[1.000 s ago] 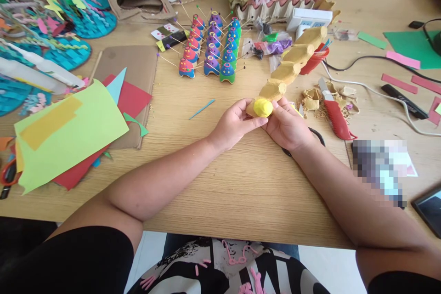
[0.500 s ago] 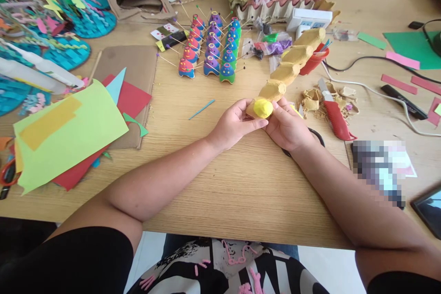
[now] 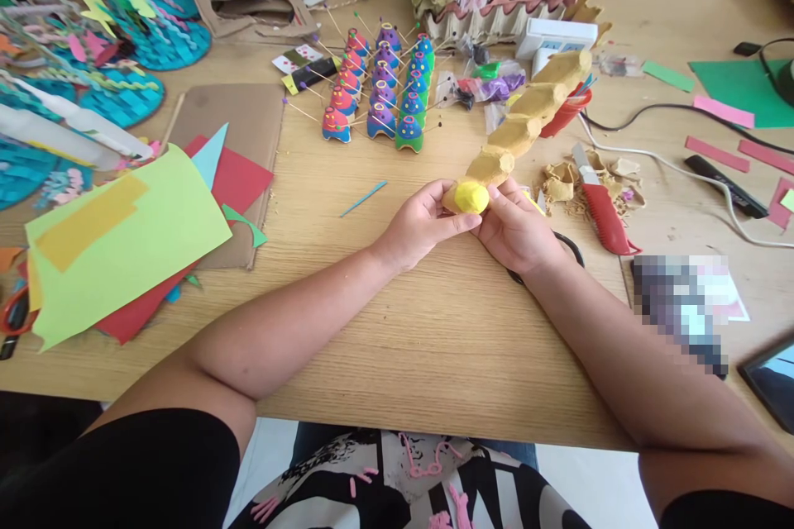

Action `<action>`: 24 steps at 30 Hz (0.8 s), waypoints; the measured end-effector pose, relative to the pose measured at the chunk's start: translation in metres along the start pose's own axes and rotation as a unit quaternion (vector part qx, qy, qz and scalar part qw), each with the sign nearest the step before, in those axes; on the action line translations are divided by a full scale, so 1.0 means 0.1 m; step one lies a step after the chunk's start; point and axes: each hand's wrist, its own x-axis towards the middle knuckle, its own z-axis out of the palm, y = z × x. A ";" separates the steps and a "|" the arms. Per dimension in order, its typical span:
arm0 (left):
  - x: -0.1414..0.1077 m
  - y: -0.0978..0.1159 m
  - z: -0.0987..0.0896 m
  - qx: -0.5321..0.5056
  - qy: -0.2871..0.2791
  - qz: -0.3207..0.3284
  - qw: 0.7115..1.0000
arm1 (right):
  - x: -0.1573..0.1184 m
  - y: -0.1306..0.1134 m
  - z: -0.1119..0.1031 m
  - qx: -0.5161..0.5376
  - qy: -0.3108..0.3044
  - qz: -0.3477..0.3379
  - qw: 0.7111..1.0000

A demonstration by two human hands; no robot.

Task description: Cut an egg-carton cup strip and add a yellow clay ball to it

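Observation:
Both hands grip the near end of a tan egg-carton strip (image 3: 519, 131), a row of several bumps that slants up and away to the right. Yellow clay (image 3: 471, 197) covers the tip of its nearest bump. My left hand (image 3: 422, 223) pinches that bump from the left, thumb along its lower edge. From the right, my right hand (image 3: 518, 227) holds the strip, its thumb beside the yellow clay; some of its fingers are hidden beneath. Under the right wrist shows part of a black-handled tool (image 3: 569, 246).
Painted caterpillars (image 3: 383, 87) with pins stand in three rows beyond my hands. A red-handled knife (image 3: 605, 211) lies by carton scraps at right. Coloured paper (image 3: 130, 240) and cardboard lie left, a thin blue stick (image 3: 363, 198) nearer. Egg trays (image 3: 496, 12) are stacked at the back.
Almost nothing differs. The strip's far end has shifted very slightly to the right, and the yellow-tipped end has turned a little; both hands keep their hold.

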 end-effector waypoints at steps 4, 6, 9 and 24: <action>0.00 0.00 0.00 0.004 0.008 0.002 1.000 | 0.00 0.01 0.01 -0.011 -0.001 -0.003 1.000; -0.01 -0.01 0.00 0.008 0.014 0.006 1.000 | 0.00 0.01 0.00 -0.015 -0.002 -0.006 1.000; -0.01 -0.01 0.00 0.013 0.016 0.010 1.000 | 0.00 0.01 0.00 -0.015 -0.004 -0.008 1.000; 0.00 0.00 -0.01 0.008 -0.007 0.004 1.000 | -0.01 0.00 0.00 -0.010 0.000 -0.009 1.000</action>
